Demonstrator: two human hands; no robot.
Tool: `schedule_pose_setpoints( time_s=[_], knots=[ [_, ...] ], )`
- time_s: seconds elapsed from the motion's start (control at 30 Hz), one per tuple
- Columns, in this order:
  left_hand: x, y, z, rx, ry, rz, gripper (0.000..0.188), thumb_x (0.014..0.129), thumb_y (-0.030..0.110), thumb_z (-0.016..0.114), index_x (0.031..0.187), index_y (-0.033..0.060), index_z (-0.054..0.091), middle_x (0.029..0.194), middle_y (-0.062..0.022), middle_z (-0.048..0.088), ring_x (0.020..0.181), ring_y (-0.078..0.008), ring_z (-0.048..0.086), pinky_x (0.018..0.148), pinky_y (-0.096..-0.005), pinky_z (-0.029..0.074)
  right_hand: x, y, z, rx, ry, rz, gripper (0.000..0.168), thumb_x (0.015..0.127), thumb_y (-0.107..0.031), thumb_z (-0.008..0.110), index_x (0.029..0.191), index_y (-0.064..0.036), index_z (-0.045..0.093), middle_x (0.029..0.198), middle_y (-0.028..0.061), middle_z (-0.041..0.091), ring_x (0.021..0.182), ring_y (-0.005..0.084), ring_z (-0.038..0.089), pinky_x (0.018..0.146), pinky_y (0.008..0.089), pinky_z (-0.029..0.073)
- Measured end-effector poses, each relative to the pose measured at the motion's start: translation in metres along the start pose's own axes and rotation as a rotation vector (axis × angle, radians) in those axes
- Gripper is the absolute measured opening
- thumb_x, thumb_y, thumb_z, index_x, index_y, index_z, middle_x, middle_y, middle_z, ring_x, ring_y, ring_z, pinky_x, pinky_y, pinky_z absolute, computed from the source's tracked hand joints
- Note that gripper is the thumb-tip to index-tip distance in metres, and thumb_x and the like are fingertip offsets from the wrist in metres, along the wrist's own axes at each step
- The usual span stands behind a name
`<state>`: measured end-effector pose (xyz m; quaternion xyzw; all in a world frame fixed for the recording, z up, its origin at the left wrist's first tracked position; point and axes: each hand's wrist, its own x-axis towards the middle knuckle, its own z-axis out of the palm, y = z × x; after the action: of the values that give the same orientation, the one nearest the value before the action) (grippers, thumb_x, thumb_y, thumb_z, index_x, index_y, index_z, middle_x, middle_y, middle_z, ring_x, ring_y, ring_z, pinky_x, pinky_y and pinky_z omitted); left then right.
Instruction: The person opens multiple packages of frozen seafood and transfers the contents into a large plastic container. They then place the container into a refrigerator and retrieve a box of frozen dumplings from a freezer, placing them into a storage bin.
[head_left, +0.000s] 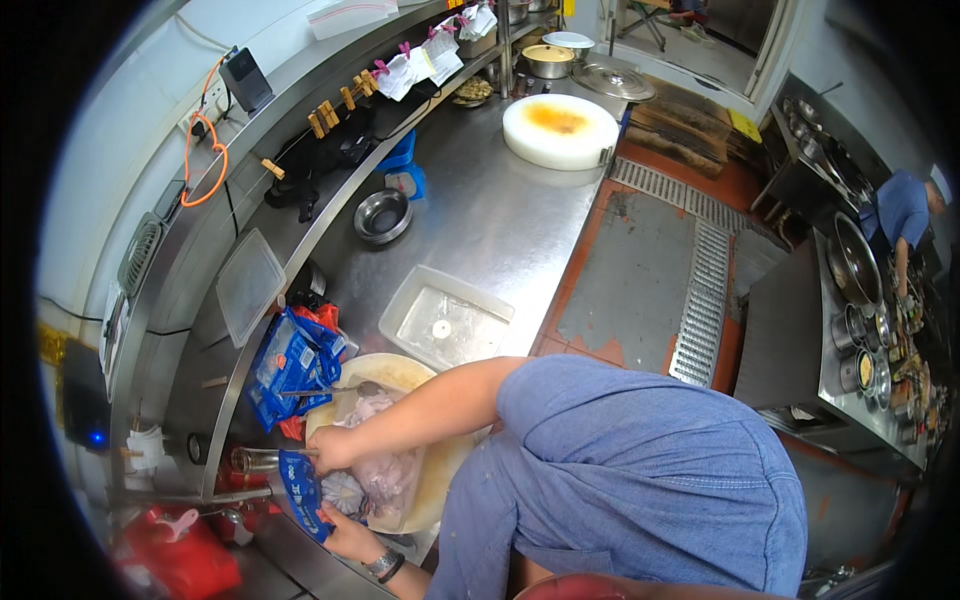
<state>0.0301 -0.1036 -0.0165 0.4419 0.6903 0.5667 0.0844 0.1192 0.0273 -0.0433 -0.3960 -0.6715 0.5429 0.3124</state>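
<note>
My left hand (351, 534), with a watch and a dark band at the wrist, holds the lower end of a blue printed plastic packet (300, 499). At the packet's upper end, the fingers of my right hand (331, 448) are closed on its edge. Both hands are over the left side of a translucent plastic tub (409, 517) of pale pink raw meat (386, 465). A greyish ridged mass (343, 491) lies between the hands; I cannot tell what it is. The tub rests on a round cream chopping board (446, 480). A metal spoon (367, 388) lies across the tub's far end.
Crumpled blue packets (292, 367) lie beside the board. An empty translucent tub (450, 319), stacked metal bowls (382, 216) and a thick white chopping block (561, 127) stand along the steel counter (487, 202). A glass jar (255, 459) stands left. Another person (900, 210) works at the far right.
</note>
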Motion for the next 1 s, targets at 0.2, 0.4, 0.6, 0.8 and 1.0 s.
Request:
schedule_pose_setpoints(
  time_s=[0.2,0.4,0.6,0.8,1.0],
  knots=[
    [0.007,0.009,0.008,0.33,0.05,0.099,0.051,0.077,0.034,0.073,0.075,-0.0143,0.059,0.076,-0.0262,0.064,0.062,-0.0311,0.058,0.062,-0.041,0.047,-0.003,-0.002,-0.002,-0.112,0.086,-0.121,0.03,0.065,-0.022,0.068,0.088,-0.004,0.065,0.081,0.0171,0.065,0.078,0.0327,0.063,0.07,0.0393,0.049],
    [0.015,0.0,0.014,0.467,-0.043,0.077,0.052,0.076,0.034,0.074,0.075,-0.0153,0.058,0.076,-0.0277,0.063,0.063,-0.0314,0.058,0.062,-0.0413,0.046,-0.011,-0.009,-0.009,-0.008,0.102,-0.026,0.027,0.067,-0.022,0.066,0.086,-0.003,0.066,0.08,0.0162,0.066,0.076,0.0298,0.064,0.069,0.0386,0.048],
    [0.032,-0.016,0.023,0.097,-0.047,0.147,0.043,0.084,0.027,0.067,0.105,-0.0099,0.058,0.101,-0.0189,0.065,0.086,-0.0275,0.062,0.078,-0.0357,0.048,-0.01,-0.005,-0.006,0.124,0.043,0.096,0.022,0.067,-0.018,0.066,0.085,-0.005,0.066,0.079,0.0122,0.066,0.076,0.0244,0.063,0.068,0.0352,0.049],
    [0.038,-0.022,0.024,-0.078,-0.233,0.114,0.045,0.088,0.021,0.063,0.121,-0.0062,0.049,0.115,-0.0178,0.058,0.099,-0.0257,0.058,0.088,-0.0361,0.044,-0.023,-0.007,-0.008,0.217,0.05,0.038,0.029,0.061,-0.014,0.074,0.088,-0.006,0.066,0.082,0.0078,0.066,0.079,0.0198,0.062,0.068,0.0318,0.048],
    [0.028,-0.021,0.021,-0.205,-0.414,0.207,0.069,0.081,0.009,0.068,0.137,-0.0016,0.029,0.13,-0.0217,0.046,0.111,-0.0285,0.05,0.097,-0.0364,0.038,-0.031,-0.009,-0.021,0.248,0.068,0.078,0.028,0.062,-0.015,0.074,0.087,-0.006,0.065,0.082,0.0085,0.066,0.08,0.0193,0.062,0.07,0.0318,0.048]
  ],
)
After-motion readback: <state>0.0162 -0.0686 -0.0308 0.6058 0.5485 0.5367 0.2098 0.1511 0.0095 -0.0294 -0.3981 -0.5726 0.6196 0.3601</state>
